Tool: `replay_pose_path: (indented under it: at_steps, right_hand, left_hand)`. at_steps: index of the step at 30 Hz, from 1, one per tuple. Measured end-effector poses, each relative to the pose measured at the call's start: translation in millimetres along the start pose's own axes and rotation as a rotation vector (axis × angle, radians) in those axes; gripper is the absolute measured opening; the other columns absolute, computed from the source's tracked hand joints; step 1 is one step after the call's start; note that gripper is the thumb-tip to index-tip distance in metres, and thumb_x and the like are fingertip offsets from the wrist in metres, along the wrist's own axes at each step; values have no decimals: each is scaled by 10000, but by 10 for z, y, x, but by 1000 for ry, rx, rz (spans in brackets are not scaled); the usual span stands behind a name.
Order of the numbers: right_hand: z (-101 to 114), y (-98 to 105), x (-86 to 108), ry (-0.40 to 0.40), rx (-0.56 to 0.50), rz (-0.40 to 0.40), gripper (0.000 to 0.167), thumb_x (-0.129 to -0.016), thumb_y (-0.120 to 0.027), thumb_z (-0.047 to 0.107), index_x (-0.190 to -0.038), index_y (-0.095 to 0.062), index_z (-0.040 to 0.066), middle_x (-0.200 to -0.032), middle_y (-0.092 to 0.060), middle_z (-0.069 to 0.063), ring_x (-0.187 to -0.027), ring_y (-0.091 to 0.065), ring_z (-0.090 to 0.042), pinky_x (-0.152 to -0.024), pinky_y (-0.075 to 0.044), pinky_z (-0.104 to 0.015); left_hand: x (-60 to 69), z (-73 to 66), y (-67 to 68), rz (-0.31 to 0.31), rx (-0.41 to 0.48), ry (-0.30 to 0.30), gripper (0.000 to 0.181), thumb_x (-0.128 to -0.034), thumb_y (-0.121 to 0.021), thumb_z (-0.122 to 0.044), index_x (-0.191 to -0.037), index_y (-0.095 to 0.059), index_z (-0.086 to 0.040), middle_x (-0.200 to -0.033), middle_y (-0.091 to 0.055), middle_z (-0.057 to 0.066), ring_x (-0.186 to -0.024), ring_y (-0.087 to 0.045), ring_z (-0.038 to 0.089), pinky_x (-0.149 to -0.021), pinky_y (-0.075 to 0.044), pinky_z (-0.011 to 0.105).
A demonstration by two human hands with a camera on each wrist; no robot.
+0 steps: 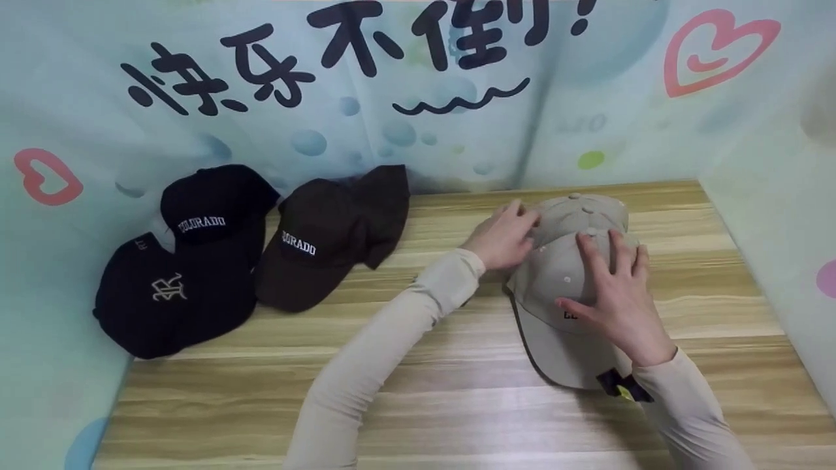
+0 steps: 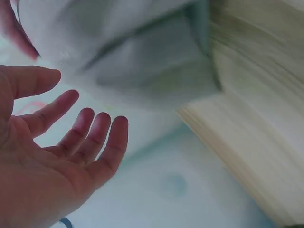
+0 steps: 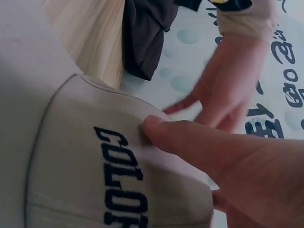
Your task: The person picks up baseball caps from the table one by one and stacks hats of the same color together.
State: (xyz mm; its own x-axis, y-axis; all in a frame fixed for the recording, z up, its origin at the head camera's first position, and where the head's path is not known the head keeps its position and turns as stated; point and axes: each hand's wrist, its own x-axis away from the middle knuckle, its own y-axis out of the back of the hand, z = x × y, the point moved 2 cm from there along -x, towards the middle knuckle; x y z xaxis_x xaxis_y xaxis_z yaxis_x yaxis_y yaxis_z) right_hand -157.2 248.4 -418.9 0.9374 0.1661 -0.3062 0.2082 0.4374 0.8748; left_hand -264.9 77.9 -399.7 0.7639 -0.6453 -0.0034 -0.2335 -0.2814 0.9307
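Note:
Beige caps are nested in a stack on the right half of the table, brims toward the front, with three crown buttons showing. My right hand rests spread over the front crown. In the right wrist view its thumb presses beside the dark "COLOR…" lettering. At the stack's back left is my left hand. The left wrist view shows that hand with loosely bent fingers, apart from the blurred pale cap above it.
To the left lie a dark brown cap, a black cap and another black cap with an embroidered letter. The wood-grain table meets a printed cloth backdrop at the back and sides.

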Motion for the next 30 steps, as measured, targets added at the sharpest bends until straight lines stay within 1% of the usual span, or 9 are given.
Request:
replay_pose_path:
  at_steps: [2,4,9,14,16,23,26,28,30]
  right_hand:
    - [9,-16,-12,-30,3,13,992,-687,-880,316,-1463,-318,55,-1448,-162,-393,-1221,-84,-732,-822,-238,-814]
    - [12,-35,-23,-51,-6,12,1011,-683,-883,328,-1471,-305,69,-1455,-143,-391,-1220,-67,-735,-789,-232,-828]
    - [-35,-83,-65,-27,-46,-49,1051,-634,-914,258,-1468,-305,62,-1430,-153,-420,-1254,-96,-698,-950,-116,-781]
    - [-132,-77,-88,-3,-45,-70,1071,-620,-920,247,-1473,-302,51,-1421,-163,-432,-1287,-119,-654,-1011,-34,-730]
    - [-169,-65,-86,-21,-51,-56,1075,-633,-915,257,-1484,-289,61,-1435,-146,-424,-1281,-97,-668,-1009,-23,-733]
    - [-214,-28,-83,-82,-74,-6,1093,-669,-897,293,-1515,-235,89,-1472,-74,-401,-1251,14,-715,-974,-4,-763]
    - [-171,-16,-62,-100,-51,13,1103,-681,-884,339,-1529,-209,136,-1492,-51,-371,-1266,57,-695,-895,-46,-823]
    - [-113,-9,-42,-76,-29,7,1093,-680,-881,352,-1529,-220,160,-1498,-70,-351,-1297,57,-661,-883,-64,-831]
    - [-33,-5,-29,-6,-29,-28,1057,-674,-887,328,-1514,-270,152,-1490,-129,-340,-1332,23,-618,-905,-97,-816]
  left_hand:
    - [91,141,10,11,31,20,306,-974,-545,-160,-1273,-573,-102,-1208,-483,93,-1068,-497,217,-845,-463,322]
    - [191,271,25,31,51,35,275,-975,-535,-142,-1239,-584,-84,-1211,-473,106,-1084,-481,239,-864,-453,340]
    - [462,598,79,53,91,39,256,-974,-530,-111,-1218,-555,-40,-1228,-458,154,-1118,-447,315,-922,-406,393]
    - [738,874,219,68,141,95,259,-996,-507,-131,-1242,-520,-50,-1257,-435,161,-1086,-443,310,-916,-388,398]
    - [852,961,290,50,144,120,248,-996,-506,-135,-1232,-525,-59,-1266,-427,161,-1106,-432,315,-928,-379,404]
    - [1271,1252,507,-109,139,109,203,-944,-558,-67,-1134,-581,0,-1170,-463,200,-1091,-428,377,-950,-372,444]
    - [1397,1385,582,-125,131,146,205,-945,-564,-62,-1136,-586,10,-1178,-455,209,-1100,-412,382,-938,-380,463]
    - [1438,1480,627,-126,104,188,210,-948,-560,-64,-1145,-590,4,-1203,-453,211,-1130,-397,391,-936,-375,493]
    - [1441,1580,667,-129,65,230,218,-952,-547,-66,-1155,-597,-6,-1244,-455,212,-1176,-378,409,-939,-362,535]
